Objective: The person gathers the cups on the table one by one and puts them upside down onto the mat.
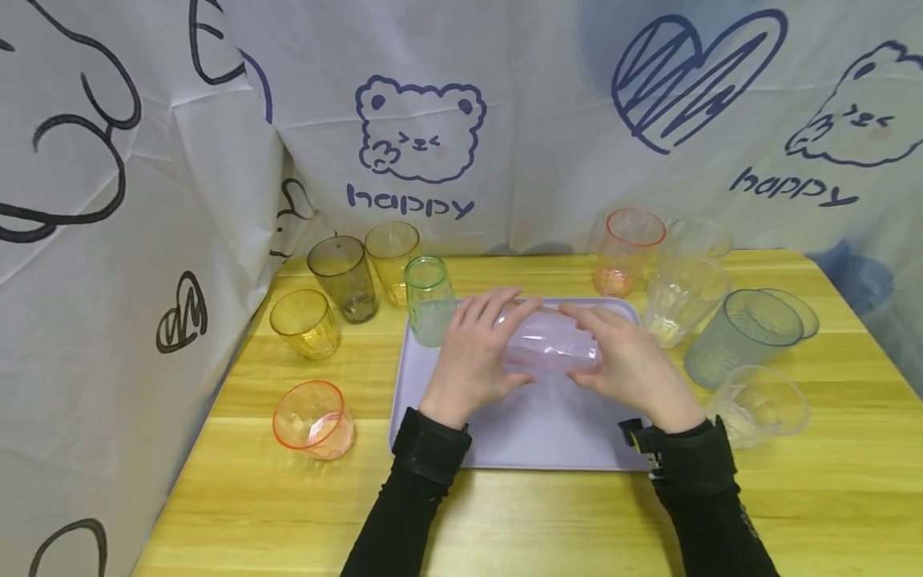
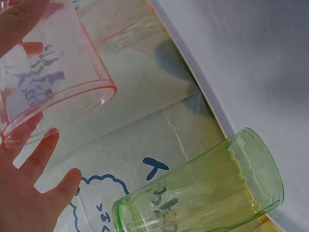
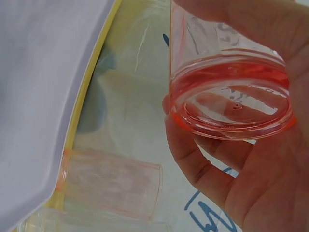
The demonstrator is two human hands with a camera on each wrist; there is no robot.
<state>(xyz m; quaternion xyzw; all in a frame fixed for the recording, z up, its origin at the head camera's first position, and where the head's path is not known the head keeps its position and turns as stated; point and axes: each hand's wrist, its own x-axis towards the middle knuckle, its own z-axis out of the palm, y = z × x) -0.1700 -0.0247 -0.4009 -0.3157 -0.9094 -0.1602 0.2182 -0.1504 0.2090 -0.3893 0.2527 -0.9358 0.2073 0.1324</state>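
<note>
A clear drinking glass with a pinkish-red tint [image 1: 550, 343] lies sideways in the air over the lilac tray [image 1: 548, 437]. My left hand [image 1: 470, 354] holds it at the rim end, thumb on one side and spread fingers on the other. At the base end, my right hand [image 1: 638, 365] grips it with fingers curled round the wall. The thick red-tinted bottom shows in the right wrist view. Just left of my left hand, a green glass [image 1: 430, 312] stands upside down on the tray's back left corner.
Left of the tray stand a yellow glass [image 1: 306, 324], a grey glass [image 1: 344, 279], a pale amber glass [image 1: 392, 260] and an orange-rimmed glass [image 1: 315, 421]. To the right are another orange-rimmed glass [image 1: 626, 255], blue-grey glasses [image 1: 739, 336] and clear ones [image 1: 757, 405]. A printed cloth [image 1: 541, 144] hangs behind.
</note>
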